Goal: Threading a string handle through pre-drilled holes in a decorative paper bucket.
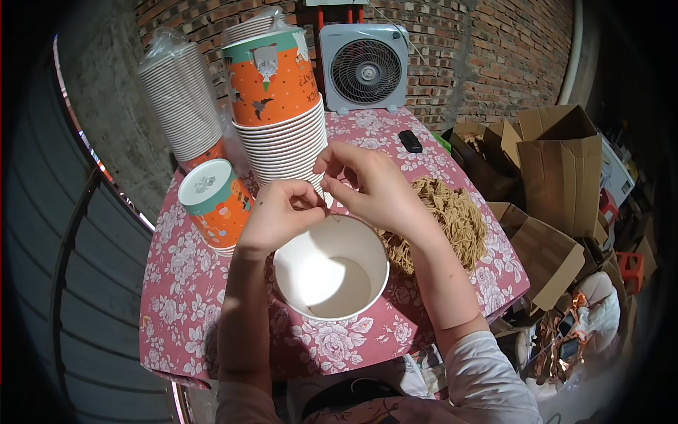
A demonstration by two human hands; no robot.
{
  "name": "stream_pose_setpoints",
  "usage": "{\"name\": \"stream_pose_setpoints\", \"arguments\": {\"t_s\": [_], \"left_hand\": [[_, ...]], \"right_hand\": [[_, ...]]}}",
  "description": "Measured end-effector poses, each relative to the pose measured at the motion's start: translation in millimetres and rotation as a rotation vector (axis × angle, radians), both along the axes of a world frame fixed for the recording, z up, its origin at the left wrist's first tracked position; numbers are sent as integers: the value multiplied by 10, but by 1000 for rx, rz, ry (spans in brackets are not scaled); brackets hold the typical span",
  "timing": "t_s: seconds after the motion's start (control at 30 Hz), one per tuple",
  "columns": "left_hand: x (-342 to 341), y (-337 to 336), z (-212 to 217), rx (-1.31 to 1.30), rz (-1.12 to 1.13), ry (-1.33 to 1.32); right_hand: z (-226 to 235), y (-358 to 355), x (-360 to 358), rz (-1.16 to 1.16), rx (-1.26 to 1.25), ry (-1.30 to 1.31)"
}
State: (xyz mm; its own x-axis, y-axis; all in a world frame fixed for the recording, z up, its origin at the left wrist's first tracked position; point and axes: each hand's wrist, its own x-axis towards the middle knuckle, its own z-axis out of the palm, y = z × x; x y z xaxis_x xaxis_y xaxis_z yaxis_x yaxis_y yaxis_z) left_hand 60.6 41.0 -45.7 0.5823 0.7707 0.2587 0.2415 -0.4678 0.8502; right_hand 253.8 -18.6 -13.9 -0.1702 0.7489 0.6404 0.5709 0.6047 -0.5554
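A white-lined paper cup [332,272] stands open-mouthed on the pink floral tablecloth [183,283] right in front of me. My left hand [281,212] pinches the cup's far rim with fingers closed. My right hand [374,187] is just beside it, fingertips pinched on a thin brown string at the same rim. A heap of tan strings [445,219] lies to the right, partly hidden behind my right forearm.
Tall stacks of orange-and-teal paper cups [279,99] and a plastic-wrapped stack [180,102] stand behind; a shorter stack [215,201] is at left. A white fan [364,67] and black remote [409,141] sit at the back. Cardboard boxes [558,162] crowd the right.
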Motion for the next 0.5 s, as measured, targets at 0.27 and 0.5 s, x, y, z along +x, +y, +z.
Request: {"name": "stream_pose_setpoints", "arguments": {"t_s": [0.27, 0.5], "left_hand": [[44, -49, -4, 15, -9, -11], [65, -124, 46, 106, 102, 232]], "right_hand": [[24, -30, -58, 34, 9, 153], [65, -70, -24, 7, 108, 366]]}}
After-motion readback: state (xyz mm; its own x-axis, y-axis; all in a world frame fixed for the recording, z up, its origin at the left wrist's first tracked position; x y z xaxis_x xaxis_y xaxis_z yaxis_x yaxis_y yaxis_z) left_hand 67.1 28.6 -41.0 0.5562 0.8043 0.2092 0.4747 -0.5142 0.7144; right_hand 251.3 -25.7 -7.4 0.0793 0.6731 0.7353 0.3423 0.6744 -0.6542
